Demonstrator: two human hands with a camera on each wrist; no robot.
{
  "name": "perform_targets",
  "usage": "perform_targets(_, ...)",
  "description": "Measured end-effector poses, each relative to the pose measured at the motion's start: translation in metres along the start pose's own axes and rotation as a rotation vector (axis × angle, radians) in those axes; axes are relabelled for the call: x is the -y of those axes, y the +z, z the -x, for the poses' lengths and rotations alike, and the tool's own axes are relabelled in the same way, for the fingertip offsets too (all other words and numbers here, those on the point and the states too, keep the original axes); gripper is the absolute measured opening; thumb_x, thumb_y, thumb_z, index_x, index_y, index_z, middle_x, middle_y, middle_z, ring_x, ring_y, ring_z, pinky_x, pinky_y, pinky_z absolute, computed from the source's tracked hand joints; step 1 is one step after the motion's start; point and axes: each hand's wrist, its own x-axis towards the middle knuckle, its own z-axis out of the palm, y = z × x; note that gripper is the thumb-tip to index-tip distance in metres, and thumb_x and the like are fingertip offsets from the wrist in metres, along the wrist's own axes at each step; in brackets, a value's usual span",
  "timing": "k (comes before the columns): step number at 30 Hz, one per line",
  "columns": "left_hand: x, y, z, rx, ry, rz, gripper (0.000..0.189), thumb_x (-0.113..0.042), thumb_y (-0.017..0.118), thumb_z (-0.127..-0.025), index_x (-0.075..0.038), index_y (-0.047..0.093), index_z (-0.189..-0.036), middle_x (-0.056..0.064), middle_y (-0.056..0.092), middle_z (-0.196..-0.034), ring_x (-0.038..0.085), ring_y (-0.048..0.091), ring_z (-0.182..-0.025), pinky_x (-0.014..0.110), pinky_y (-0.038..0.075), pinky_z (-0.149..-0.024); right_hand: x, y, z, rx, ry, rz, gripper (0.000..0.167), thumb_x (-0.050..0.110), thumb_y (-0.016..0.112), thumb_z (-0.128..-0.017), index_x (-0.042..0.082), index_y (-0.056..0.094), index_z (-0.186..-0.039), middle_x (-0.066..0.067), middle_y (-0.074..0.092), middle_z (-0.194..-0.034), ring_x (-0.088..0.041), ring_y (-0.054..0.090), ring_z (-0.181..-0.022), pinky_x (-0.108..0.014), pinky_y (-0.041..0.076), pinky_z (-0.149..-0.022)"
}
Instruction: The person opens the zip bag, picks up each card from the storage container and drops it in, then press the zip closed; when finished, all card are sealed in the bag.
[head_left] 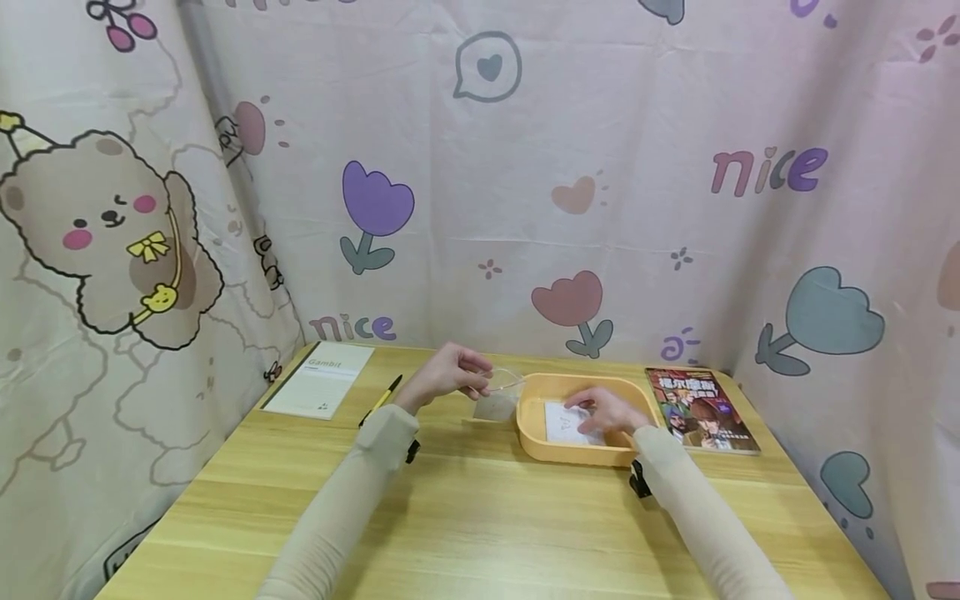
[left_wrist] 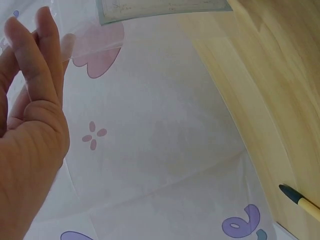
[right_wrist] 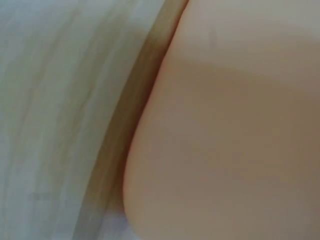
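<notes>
Judged risks: the orange tray [head_left: 562, 454] could slide if the right hand [head_left: 611, 411] bears on its wall, the clear bag [head_left: 495, 407] could slip from a thin pinch, and the white paper [head_left: 557, 423] could crease under pressure. Materials run from wood-grained table [head_left: 480, 525] to smooth, round-cornered tray, flimsy film bag by its left end, and flat, marked paper inside it. The left hand [head_left: 448, 373] pinches the bag's upper edge; the right hovers over or touches the paper, grip undeterminable.

Paper [head_left: 558, 423] in tray [head_left: 573, 454] — magazine [head_left: 705, 412] right.
</notes>
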Motion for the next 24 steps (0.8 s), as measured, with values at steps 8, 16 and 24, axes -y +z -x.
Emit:
perform_targets(8, 0.004, 0.000, 0.001, -0.001, 0.005, 0.004, 0.037, 0.005, 0.066, -0.089, 0.013, 0.058, -0.124, 0.033, 0.062, -0.121, 0.017, 0.073, -0.073, 0.031, 0.063, -0.067, -0.001, 0.005, 0.001, -0.061, 0.013, -0.016, 0.044, -0.006, 0.079, -0.074, 0.007, 0.070, -0.116, -0.017, 0.061, -0.129, -0.037, 0.054, -0.119, -0.057, 0.044, -0.106)
perform_targets(16, 0.005, -0.002, 0.003, -0.001, -0.004, 0.011, 0.040, 0.004, 0.066, -0.089, 0.014, 0.056, -0.126, 0.034, 0.061, -0.123, 0.017, 0.073, -0.074, 0.034, 0.064, -0.069, 0.000, 0.007, 0.001, -0.143, 0.044, -0.129, 0.038, -0.009, 0.074, -0.077, 0.002, 0.070, -0.113, -0.013, 0.065, -0.100, -0.020, 0.056, -0.084, -0.026, 0.050, -0.071)
perform_targets(24, 0.002, -0.003, 0.003, -0.014, -0.003, 0.008, 0.036, 0.005, 0.066, -0.089, 0.012, 0.060, -0.123, 0.031, 0.064, -0.120, 0.018, 0.073, -0.075, 0.033, 0.064, -0.069, 0.008, -0.005, 0.008, -0.144, 0.031, -0.308, 0.041, -0.003, 0.069, -0.084, -0.002, 0.063, -0.125, -0.018, 0.062, -0.094, -0.022, 0.057, -0.084, -0.033, 0.059, -0.071)
